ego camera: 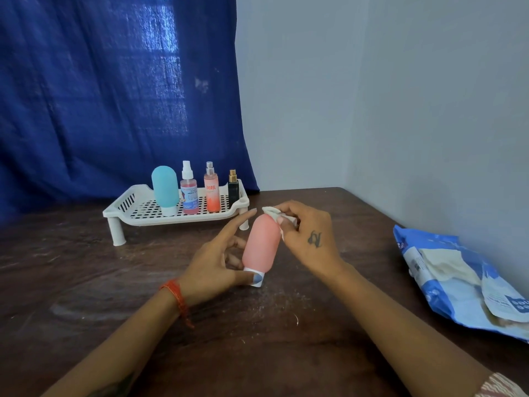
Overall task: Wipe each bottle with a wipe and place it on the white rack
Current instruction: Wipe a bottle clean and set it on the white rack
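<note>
A pink squeeze bottle [262, 243] with a white cap stands cap-down on the dark table, tilted slightly. My left hand [217, 260] holds it near the cap, thumb across the cap and index finger stretched out. My right hand [307, 237] pinches a white wipe [276, 215] against the bottle's top end. The white rack [143, 214] stands behind, carrying a teal squeeze bottle [165, 187], a pink spray bottle [189, 190], an orange spray bottle [212, 189] and a small dark bottle [233, 187].
A blue pack of wipes [458, 279] lies open at the table's right edge by the wall. A blue curtain [114, 90] hangs behind the rack. White specks dot the wooden table [86, 282] near my hands.
</note>
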The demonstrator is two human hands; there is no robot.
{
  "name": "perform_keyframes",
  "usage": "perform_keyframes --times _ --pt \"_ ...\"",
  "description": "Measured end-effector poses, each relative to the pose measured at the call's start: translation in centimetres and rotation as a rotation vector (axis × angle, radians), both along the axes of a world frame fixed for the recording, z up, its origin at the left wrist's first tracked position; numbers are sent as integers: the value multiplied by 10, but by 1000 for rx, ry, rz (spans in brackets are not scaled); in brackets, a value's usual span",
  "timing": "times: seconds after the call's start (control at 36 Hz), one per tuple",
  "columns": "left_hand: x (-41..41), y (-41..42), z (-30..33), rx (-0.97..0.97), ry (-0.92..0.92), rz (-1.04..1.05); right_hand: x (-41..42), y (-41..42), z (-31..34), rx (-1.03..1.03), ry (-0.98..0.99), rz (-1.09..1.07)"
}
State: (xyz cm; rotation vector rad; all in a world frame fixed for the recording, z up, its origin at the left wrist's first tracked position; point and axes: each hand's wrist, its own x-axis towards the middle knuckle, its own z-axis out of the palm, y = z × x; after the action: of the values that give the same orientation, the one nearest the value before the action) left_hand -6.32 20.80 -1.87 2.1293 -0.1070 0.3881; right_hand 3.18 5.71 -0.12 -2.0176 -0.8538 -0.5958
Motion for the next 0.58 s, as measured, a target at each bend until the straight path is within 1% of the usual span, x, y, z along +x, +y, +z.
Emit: perform_keyframes --times 0.14,0.22,0.33,0.39,0.44,0.5,0.53,0.56,0.58 --pt "4 4 -5 9 19 13 4 -1 -2 4 168 6" --pt "3 6 -5 13 22 19 3 0 -2 35 348 29" --pt "3 6 -6 -9 24 37 -2 -1 1 77 600 118" --pt "4 6 -6 -20 21 48 -3 -2 3 61 707 159" --pt "4 6 -6 -28 24 60 -4 -4 6 -8 801 187" --pt "4 6 -6 -28 34 71 -3 -6 6 -93 835 187" --pt "4 6 -6 -27 37 73 -3 -7 5 -102 805 159" --pt "4 6 -6 -29 39 72 -2 -6 3 -82 720 101" --pt "4 6 -6 -36 40 70 -1 -6 1 -48 578 27"
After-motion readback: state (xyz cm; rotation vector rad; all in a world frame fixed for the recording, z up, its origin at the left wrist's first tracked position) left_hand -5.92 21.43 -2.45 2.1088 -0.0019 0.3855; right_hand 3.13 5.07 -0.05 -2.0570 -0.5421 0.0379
